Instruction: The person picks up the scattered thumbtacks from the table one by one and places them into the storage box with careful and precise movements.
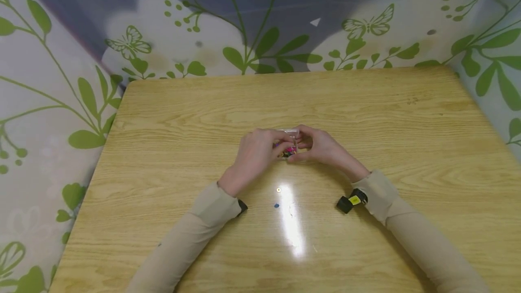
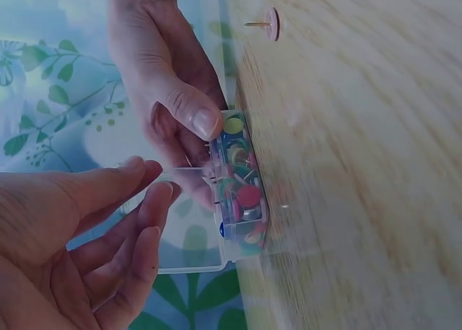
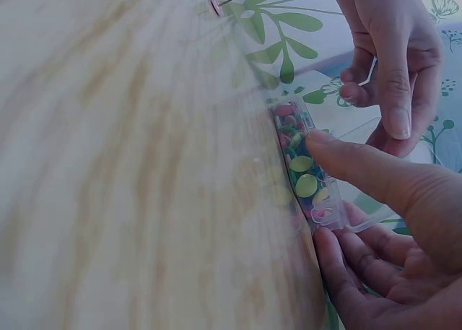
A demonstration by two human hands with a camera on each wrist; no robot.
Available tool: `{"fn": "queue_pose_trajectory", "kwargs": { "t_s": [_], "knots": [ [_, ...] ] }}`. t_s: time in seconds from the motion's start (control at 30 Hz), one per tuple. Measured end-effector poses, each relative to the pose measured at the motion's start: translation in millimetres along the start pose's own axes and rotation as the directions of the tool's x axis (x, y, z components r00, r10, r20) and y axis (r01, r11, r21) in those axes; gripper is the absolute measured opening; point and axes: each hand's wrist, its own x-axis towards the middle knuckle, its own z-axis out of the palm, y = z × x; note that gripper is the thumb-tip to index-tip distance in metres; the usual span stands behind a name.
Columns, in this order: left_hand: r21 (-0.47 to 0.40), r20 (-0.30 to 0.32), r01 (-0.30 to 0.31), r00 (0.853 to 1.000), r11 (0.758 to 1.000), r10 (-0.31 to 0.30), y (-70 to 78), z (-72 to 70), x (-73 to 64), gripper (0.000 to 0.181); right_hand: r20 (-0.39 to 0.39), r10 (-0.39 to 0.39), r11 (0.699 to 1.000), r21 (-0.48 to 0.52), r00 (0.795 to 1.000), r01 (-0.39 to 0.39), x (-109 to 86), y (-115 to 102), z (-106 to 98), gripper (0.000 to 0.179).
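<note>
A small clear plastic box (image 3: 294,164) with its lid raised holds many thumbtacks (image 2: 242,178) with round heads in yellow, green, pink and other colours. My right hand (image 1: 323,148) grips the box at one end, its thumb (image 2: 193,113) at the near wall and the other fingers around the far side. My left hand (image 1: 256,153) reaches over the box from the left. In the left wrist view its thumb and fingers (image 2: 148,232) are bent loosely beside the box opening, with no thumbtack visible between them. The right wrist view shows the left hand (image 3: 397,77) above the box's far end.
On the wooden table (image 1: 183,116), a pale thumbtack (image 1: 278,190) lies pin up in front of the box. A blue thumbtack (image 1: 277,205) lies nearer the body. A patterned cloth wall (image 1: 277,21) stands behind the table.
</note>
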Motion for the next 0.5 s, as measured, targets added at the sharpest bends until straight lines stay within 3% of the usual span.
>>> {"fn": "queue_pose_trajectory", "kwargs": {
  "t_s": [0.3,0.5],
  "knots": [
    [0.014,0.01,0.013,1.0,1.0,-0.013,-0.5,-6.0,-4.9,0.013,-0.004,0.003,1.0,-0.002,1.0,-0.003,0.2,0.1,0.2,0.058],
    [0.009,0.12,-0.028,0.992,1.0,0.027,-0.5,-10.2,-15.4,0.01,-0.005,0.01,1.0,0.002,1.0,-0.01,1.0,0.9,-0.1,0.059]
  ]
}}
